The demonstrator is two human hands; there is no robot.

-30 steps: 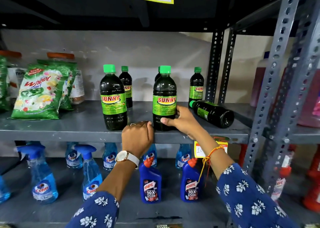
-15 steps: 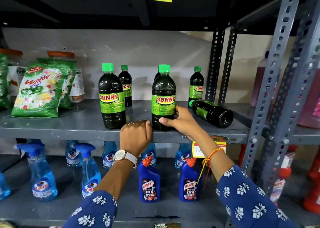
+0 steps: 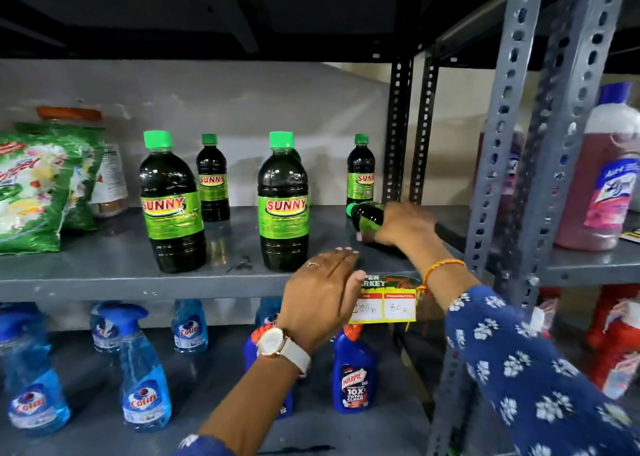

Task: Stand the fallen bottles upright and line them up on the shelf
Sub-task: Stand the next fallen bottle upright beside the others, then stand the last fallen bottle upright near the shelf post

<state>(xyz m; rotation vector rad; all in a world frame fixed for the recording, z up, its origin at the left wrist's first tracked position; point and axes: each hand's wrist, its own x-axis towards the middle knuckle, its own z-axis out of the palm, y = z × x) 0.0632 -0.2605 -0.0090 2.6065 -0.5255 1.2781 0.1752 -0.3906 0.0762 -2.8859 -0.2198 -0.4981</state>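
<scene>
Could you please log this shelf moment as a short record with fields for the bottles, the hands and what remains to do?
upright bottles: four in plain view, including the front left bottle and front middle bottle
fallen bottle: lying on its side, green cap pointing left
right hand: wrapped over the fallen bottle
left hand: open, empty, at the shelf edge
remaining: stand the fallen bottle upright

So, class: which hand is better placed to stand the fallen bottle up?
Right. The right hand already lies on the fallen bottle; the left hand hovers open at the shelf edge, touching no bottle.
</scene>
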